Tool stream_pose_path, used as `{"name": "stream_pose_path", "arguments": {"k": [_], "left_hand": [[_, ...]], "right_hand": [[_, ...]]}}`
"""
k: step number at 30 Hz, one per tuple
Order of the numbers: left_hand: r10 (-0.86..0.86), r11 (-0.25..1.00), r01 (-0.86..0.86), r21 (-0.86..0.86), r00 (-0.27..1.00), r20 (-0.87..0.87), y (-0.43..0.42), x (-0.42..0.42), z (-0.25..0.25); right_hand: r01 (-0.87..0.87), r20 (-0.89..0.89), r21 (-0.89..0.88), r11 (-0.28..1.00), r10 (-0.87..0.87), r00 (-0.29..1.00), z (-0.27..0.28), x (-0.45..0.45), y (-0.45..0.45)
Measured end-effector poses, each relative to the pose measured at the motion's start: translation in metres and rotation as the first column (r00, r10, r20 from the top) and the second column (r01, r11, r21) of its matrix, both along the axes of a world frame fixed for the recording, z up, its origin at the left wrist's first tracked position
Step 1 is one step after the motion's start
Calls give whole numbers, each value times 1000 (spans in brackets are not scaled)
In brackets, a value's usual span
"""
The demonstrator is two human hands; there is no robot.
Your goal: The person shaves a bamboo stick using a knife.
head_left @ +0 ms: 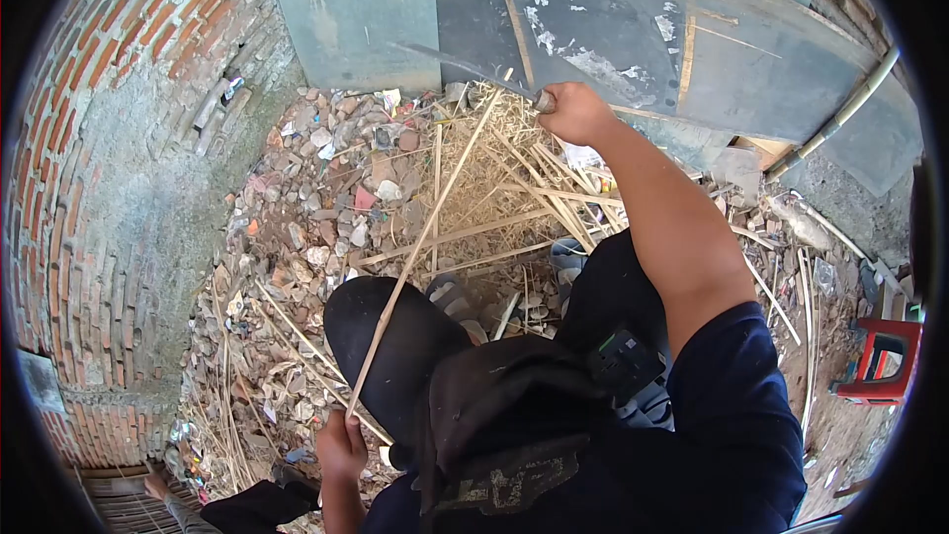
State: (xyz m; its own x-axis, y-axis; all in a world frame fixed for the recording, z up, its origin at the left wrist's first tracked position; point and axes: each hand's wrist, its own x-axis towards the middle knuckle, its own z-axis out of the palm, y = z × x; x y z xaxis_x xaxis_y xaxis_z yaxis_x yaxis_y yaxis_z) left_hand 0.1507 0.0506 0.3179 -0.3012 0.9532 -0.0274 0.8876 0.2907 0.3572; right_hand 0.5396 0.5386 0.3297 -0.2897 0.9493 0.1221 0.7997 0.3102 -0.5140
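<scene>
My right hand is closed around the handle of a long curved blade, held out ahead with its tip to the left. In my left hand, low at the left, is the near end of a long bamboo strip. The strip slants up across my knee, and its far end reaches close to the blade; whether they touch is unclear. Below the blade, pale shavings and loose split strips lie on the ground between and ahead of my feet.
A brick wall rises at the left. Grey panels stand ahead, with a bamboo pole leaning at the right. Rubble covers the ground. A red stool is at the right. Another person's hand shows at the lower left.
</scene>
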Motion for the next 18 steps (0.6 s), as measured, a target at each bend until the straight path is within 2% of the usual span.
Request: {"name": "stream_pose_path", "arguments": {"k": [3,6,9,10,13,14,17,18], "left_hand": [[-15,1000,16,-7,999,28,0,-3,0],[-7,999,9,-51,999,46,-2,-6,-3],[-11,999,12,-38,1000,19,3,-4,0],[-7,1000,7,-24,1000,-5,2,-3,-1],[26,999,-24,26,996,-86,-2,3,-6],[47,998,-43,40,993,-109,-5,5,-9],[73,996,-60,73,981,-178,-8,7,-14],[76,995,-62,78,977,-198,-10,9,-16]], "right_hand": [[-125,8,-85,988,126,992,12,-9,-11],[-362,136,-127,923,378,916,20,-32,-30],[-450,356,-116,885,461,813,52,-45,-55],[-414,315,-215,885,464,828,40,-45,-41],[-251,104,-203,946,276,956,18,-25,-13],[-160,140,-150,976,181,973,20,-19,-12],[-207,208,-40,977,211,955,21,-18,-16],[-245,229,-96,965,261,938,28,-23,-23]]}}
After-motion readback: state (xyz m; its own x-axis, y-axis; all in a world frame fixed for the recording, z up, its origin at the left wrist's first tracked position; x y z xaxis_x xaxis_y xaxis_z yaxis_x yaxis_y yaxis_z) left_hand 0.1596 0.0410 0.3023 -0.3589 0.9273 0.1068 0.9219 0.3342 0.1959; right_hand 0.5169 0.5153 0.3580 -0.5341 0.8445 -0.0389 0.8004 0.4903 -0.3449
